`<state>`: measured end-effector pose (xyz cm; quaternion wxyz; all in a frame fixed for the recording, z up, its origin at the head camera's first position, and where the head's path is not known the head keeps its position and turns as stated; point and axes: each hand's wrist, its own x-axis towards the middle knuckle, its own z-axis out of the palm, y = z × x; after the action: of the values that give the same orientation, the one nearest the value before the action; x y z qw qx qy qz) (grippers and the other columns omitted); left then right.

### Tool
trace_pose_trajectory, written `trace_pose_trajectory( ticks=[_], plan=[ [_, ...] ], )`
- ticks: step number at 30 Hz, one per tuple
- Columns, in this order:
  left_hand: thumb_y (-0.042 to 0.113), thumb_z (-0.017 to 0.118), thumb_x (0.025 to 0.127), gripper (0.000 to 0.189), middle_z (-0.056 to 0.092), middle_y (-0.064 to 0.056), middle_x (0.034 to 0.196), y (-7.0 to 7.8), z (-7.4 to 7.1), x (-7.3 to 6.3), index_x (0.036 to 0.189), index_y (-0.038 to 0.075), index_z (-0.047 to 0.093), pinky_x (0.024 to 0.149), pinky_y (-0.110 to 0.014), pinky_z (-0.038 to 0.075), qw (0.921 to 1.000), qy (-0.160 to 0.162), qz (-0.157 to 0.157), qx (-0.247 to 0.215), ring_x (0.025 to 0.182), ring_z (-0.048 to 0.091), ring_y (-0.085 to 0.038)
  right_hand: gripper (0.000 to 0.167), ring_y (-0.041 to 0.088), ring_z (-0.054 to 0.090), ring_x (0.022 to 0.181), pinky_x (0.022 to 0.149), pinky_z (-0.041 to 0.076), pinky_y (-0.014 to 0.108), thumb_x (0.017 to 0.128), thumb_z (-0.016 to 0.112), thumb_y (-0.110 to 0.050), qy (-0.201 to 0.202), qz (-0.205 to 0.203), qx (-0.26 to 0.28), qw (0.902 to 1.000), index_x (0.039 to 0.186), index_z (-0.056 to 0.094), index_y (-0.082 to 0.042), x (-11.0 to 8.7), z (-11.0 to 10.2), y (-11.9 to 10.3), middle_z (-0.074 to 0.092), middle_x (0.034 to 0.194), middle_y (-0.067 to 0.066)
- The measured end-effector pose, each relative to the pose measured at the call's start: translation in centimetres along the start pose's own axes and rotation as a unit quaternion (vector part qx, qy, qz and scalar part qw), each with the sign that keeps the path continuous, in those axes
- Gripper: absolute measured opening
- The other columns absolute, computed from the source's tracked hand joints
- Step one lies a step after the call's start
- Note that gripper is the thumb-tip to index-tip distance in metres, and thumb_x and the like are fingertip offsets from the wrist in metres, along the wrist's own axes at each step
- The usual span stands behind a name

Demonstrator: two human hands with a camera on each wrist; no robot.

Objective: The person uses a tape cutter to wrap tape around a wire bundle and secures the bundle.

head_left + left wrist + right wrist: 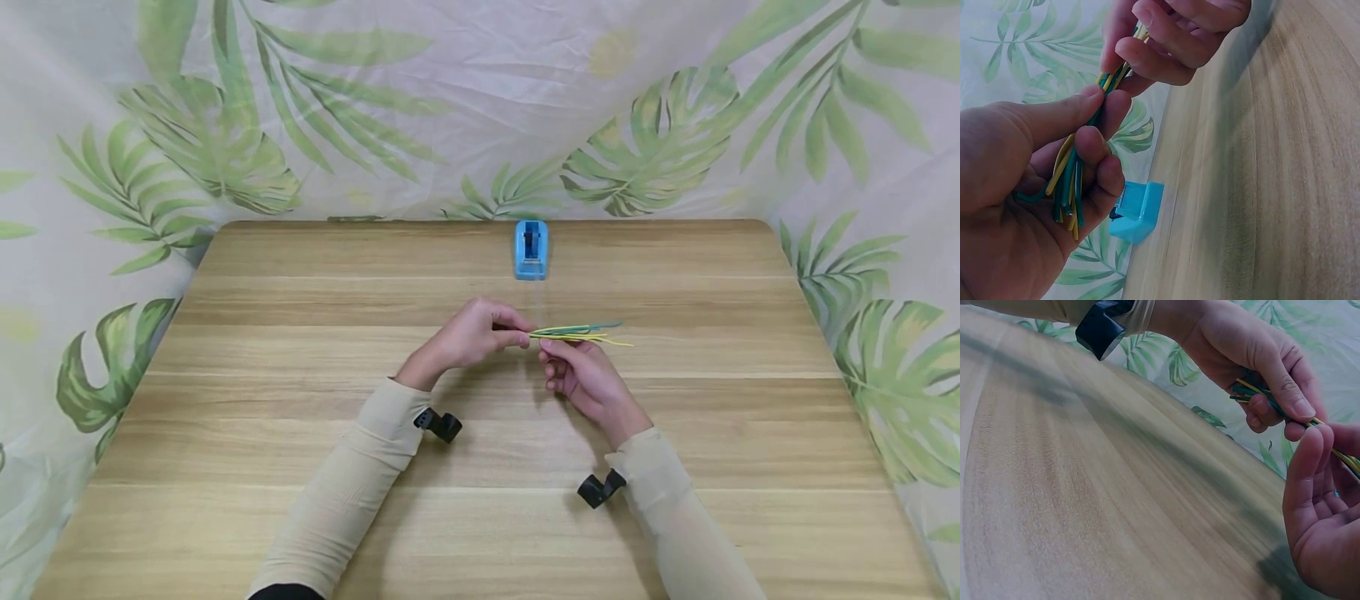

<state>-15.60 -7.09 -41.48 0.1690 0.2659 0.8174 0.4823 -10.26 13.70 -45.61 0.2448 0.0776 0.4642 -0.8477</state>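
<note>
A bundle of thin green and yellow wires [573, 335] lies between both hands, its loose ends fanning out to the right in the head view. My left hand [474, 333] pinches it between thumb and fingers. Several wire ends [1071, 197] poke out below the left fingers, over the palm, in the left wrist view. Right beside the left fingertips, my right hand [588, 379] pinches the same bundle between thumb and fingertips, its other fingers curled. From the blue tape dispenser [531, 250], a faint clear strip of tape [537, 304] runs toward the hands.
The dispenser stands at the back edge of the wooden table [300, 408], just beyond the hands. A leaf-patterned cloth [495, 108] hangs behind the table. Each wrist wears a small black camera mount [442, 425].
</note>
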Motion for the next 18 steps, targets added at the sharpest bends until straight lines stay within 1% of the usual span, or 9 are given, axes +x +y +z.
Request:
trace_pose_trajectory(
  ticks=[4,7,11,13,18],
  plan=[
    [0.007,0.073,0.092,0.014,0.074,0.001,0.089,-0.03,0.02,-0.02,0.105,0.004,0.078,0.055,-0.024,0.045,1.0000,0.000,-0.002,0.000,0.060,0.054,-0.010,0.008,0.009,0.059,0.056,0.051,0.050,0.023,0.099,0.063,-0.007,0.000,-0.008,0.006,0.9999,0.095,0.070,-0.005,0.15,-0.04,0.08,0.069,0.077,0.001],
    [0.006,0.073,0.092,0.014,0.074,0.000,0.088,-0.03,0.04,-0.03,0.106,0.003,0.077,0.055,-0.024,0.045,1.0000,0.000,-0.004,-0.004,0.061,0.055,-0.013,0.009,0.009,0.059,0.056,0.051,0.050,0.022,0.099,0.063,-0.006,0.000,-0.015,0.013,0.9998,0.094,0.071,-0.007,0.27,-0.12,0.09,0.069,0.077,0.001],
    [0.006,0.073,0.093,0.014,0.075,0.000,0.087,-0.04,0.02,-0.03,0.105,0.002,0.077,0.055,-0.024,0.045,0.9999,0.000,-0.007,-0.009,0.061,0.055,-0.015,0.011,0.008,0.057,0.057,0.052,0.049,0.022,0.099,0.062,-0.005,-0.007,-0.016,0.016,0.9997,0.095,0.071,-0.010,0.48,-0.28,0.07,0.068,0.079,0.000],
    [0.006,0.073,0.093,0.013,0.075,0.000,0.087,-0.04,0.01,-0.01,0.105,0.003,0.077,0.055,-0.024,0.045,0.9999,-0.001,-0.008,-0.009,0.061,0.055,-0.014,0.010,0.009,0.057,0.058,0.052,0.049,0.022,0.099,0.062,-0.005,-0.014,-0.015,0.015,0.9997,0.096,0.070,-0.011,0.59,-0.38,0.03,0.068,0.079,0.000],
    [0.007,0.073,0.093,0.012,0.074,0.001,0.088,0.06,-0.02,0.02,0.103,0.003,0.078,0.056,-0.023,0.045,0.9999,-0.004,-0.009,-0.009,0.060,0.053,-0.009,0.007,0.010,0.057,0.061,0.052,0.049,0.023,0.101,0.061,-0.009,-0.056,-0.013,0.014,0.9982,0.102,0.066,-0.013,0.78,-0.77,-0.12,0.067,0.081,0.000]
  ],
)
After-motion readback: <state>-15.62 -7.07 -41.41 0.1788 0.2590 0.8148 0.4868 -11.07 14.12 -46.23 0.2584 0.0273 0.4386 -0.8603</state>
